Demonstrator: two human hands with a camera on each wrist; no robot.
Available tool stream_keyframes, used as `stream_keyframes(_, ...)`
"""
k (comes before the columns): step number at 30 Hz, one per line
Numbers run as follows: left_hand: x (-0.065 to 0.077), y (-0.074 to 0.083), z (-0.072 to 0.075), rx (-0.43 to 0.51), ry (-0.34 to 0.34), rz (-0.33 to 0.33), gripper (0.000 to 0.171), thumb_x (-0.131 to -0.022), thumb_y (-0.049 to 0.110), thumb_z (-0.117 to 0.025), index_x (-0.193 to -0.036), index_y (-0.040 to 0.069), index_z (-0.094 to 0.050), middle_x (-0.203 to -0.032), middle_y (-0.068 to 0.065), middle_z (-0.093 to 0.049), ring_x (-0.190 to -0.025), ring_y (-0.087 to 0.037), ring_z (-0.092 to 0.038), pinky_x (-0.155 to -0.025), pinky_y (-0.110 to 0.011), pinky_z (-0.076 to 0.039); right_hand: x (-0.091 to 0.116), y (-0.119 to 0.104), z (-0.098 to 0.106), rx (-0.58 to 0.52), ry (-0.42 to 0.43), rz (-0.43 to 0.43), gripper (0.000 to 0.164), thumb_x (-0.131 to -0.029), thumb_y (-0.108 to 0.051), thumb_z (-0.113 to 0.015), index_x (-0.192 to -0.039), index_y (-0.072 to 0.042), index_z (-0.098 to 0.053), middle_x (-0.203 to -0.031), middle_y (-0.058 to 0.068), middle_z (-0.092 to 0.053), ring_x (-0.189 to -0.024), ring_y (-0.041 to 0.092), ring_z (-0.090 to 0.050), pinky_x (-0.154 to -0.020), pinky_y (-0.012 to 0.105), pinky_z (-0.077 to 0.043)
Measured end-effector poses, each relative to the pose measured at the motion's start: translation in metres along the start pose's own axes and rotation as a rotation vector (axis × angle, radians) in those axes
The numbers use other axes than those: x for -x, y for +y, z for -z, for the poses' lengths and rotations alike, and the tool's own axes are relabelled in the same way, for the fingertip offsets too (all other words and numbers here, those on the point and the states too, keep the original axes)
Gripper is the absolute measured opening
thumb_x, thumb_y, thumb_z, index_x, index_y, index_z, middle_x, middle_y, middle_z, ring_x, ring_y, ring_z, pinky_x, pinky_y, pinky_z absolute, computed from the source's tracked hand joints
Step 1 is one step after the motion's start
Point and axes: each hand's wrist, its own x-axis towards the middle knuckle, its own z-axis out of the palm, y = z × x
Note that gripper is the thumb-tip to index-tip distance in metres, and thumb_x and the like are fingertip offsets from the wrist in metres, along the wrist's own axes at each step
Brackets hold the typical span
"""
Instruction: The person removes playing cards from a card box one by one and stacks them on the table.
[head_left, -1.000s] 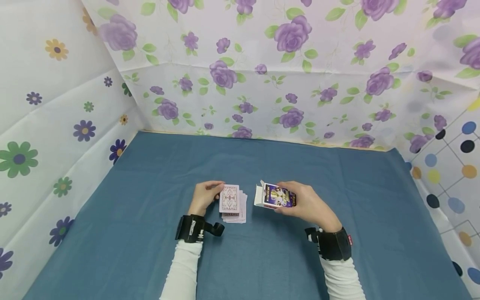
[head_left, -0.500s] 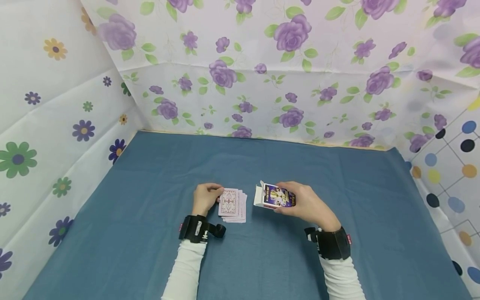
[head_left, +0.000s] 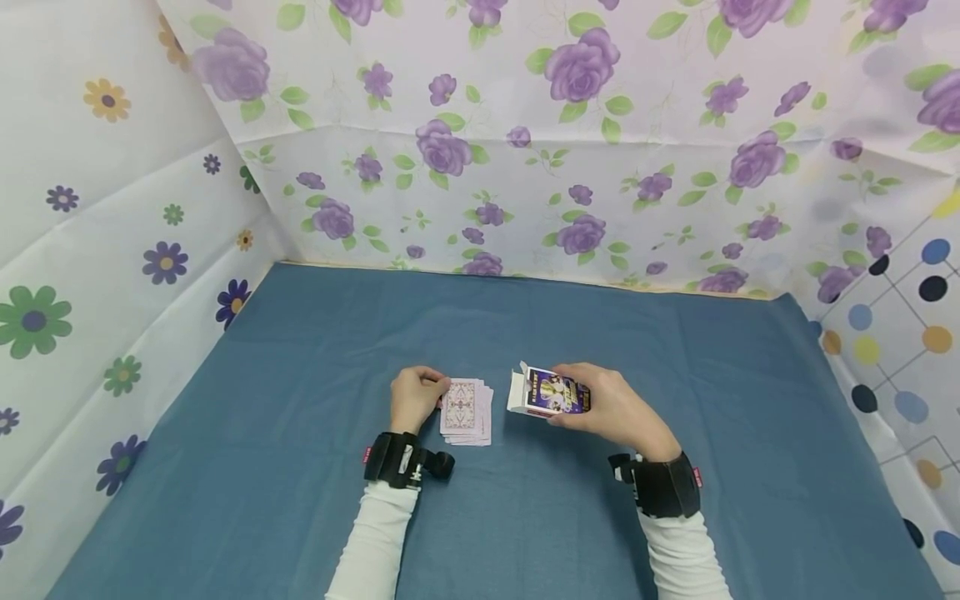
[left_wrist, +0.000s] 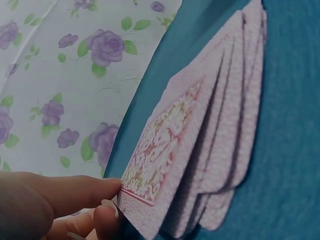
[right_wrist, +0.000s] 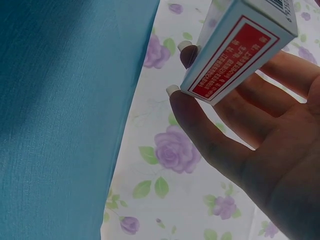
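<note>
My left hand pinches the left edge of the top playing card, thumb on its red-patterned back and a fingertip below. That card lies over a loosely fanned pile of playing cards, face down on the blue cloth. To the right, my right hand grips a playing-card box with a purple and gold front. Its white flap hangs open toward the cards. In the right wrist view the box shows a red printed panel on its side, with fingers curled round it.
Blue cloth covers the table. A white sheet with purple roses hangs along the back edge, with other patterned sheets at the left and right. Each wrist wears a black strap over a white sleeve.
The top card has come down onto the pile, its lower edge no longer lifted. My left hand has shifted slightly down, then right. The right hand and box stay almost still.
</note>
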Motion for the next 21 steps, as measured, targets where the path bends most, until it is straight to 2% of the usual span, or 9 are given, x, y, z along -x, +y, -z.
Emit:
stream_keyframes(16, 0.0016, 0.0018, -0.0028, -0.042, 0.010, -0.016, 0.012, -0.089, 0.011, -0.068, -0.092, -0.001, -0.070, -0.074, -0.015, -0.067, -0.055, -0.017, -0.057, -0.054, -0.027, -0.044, -0.0010, 0.0023, -0.0022, 0.015, -0.014, 0.005, 0.063, -0.077, -0.032, -0.082, -0.129, -0.004, -0.059, -0.122, 0.013, -0.065, -0.094, 0.017, -0.059, -0.078, 0.033, -0.049)
stream_keyframes(21, 0.0015, 0.0021, -0.0031, -0.066, 0.004, -0.040, 0.012, -0.088, 0.011, -0.069, -0.090, -0.001, -0.070, -0.073, -0.014, -0.067, -0.057, -0.016, -0.057, -0.054, -0.027, -0.044, -0.0015, 0.0029, -0.0024, 0.010, -0.024, 0.004, 0.064, -0.077, -0.032, -0.082, -0.129, -0.004, -0.059, -0.122, 0.013, -0.064, -0.094, 0.017, -0.059, -0.078, 0.033, -0.049)
